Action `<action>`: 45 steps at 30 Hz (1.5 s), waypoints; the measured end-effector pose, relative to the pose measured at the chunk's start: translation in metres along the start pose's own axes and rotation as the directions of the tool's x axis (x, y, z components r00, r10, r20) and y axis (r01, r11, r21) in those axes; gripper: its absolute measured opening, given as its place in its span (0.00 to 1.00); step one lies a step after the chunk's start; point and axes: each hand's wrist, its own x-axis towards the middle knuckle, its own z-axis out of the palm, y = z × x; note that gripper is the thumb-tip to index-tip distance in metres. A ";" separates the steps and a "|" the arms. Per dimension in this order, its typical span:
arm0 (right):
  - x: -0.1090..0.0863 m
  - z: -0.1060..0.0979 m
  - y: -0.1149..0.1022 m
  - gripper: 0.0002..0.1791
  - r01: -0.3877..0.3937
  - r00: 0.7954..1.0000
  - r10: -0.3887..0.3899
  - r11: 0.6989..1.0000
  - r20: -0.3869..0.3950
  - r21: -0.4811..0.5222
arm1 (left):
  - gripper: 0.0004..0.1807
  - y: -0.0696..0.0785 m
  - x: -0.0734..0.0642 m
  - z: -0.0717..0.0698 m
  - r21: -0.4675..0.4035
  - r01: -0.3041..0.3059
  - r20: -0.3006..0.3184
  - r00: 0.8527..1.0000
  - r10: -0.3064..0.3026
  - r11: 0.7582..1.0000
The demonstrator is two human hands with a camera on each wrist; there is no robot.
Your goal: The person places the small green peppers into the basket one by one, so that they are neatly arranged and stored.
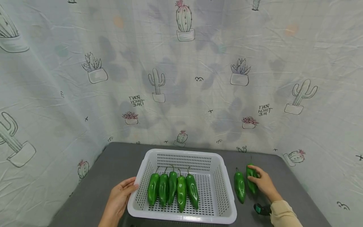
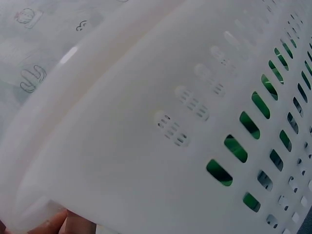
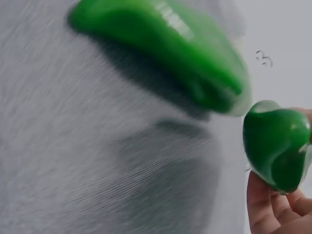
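A white slotted plastic basket (image 1: 208,218) stands on the dark grey table, with several green chili peppers (image 1: 164,189) side by side in its left and middle part, stems pointing away. My left hand (image 1: 120,195) grips the basket's left rim; in the left wrist view the basket wall (image 2: 112,136) covers most of that hand. To the right of the basket, my right hand (image 1: 263,183) holds a green chili pepper (image 1: 251,179) between thumb and fingers. The right wrist view shows this pepper (image 3: 275,146) end-on, raised off the table. Another pepper (image 1: 239,186) lies between it and the basket.
A grey table (image 1: 113,164) carries everything. Behind it and at both sides hangs a pale sheet (image 1: 181,94) printed with cacti. A dark wrist camera (image 1: 261,209) sits under my right wrist, by the sleeve cuff (image 1: 282,209).
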 end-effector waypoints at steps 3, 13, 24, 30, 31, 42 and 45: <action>-0.001 -0.004 -0.012 0.31 0.020 1.000 -0.020 0.999 -0.002 0.027 | 0.31 0.001 0.000 0.000 0.001 -0.004 -0.004 1.000 0.004 1.000; 0.001 -0.010 -0.045 0.32 0.123 0.991 -0.120 0.992 -0.054 0.042 | 0.31 0.001 0.002 0.001 -0.007 -0.022 -0.004 1.000 0.022 1.000; 0.000 -0.003 -0.075 0.31 0.214 0.975 -0.207 0.971 -0.075 0.105 | 0.31 0.001 0.002 0.001 -0.008 -0.018 -0.002 1.000 0.018 1.000; -0.001 0.004 -0.088 0.30 0.243 0.970 -0.238 0.962 -0.050 0.123 | 0.31 0.001 0.002 0.002 0.002 -0.020 -0.004 1.000 0.020 1.000; -0.001 0.006 -0.090 0.30 0.245 0.969 -0.241 0.962 -0.045 0.118 | 0.31 0.001 0.002 0.002 0.002 -0.020 -0.006 1.000 0.020 1.000; -0.008 0.021 -0.117 0.28 0.312 0.950 -0.313 0.945 -0.008 0.094 | 0.30 -0.002 0.002 0.000 0.003 -0.017 -0.004 1.000 0.017 1.000; -0.007 0.026 -0.124 0.27 0.323 0.946 -0.325 0.941 0.003 0.097 | 0.31 -0.002 0.002 0.000 0.002 -0.020 -0.003 1.000 0.020 1.000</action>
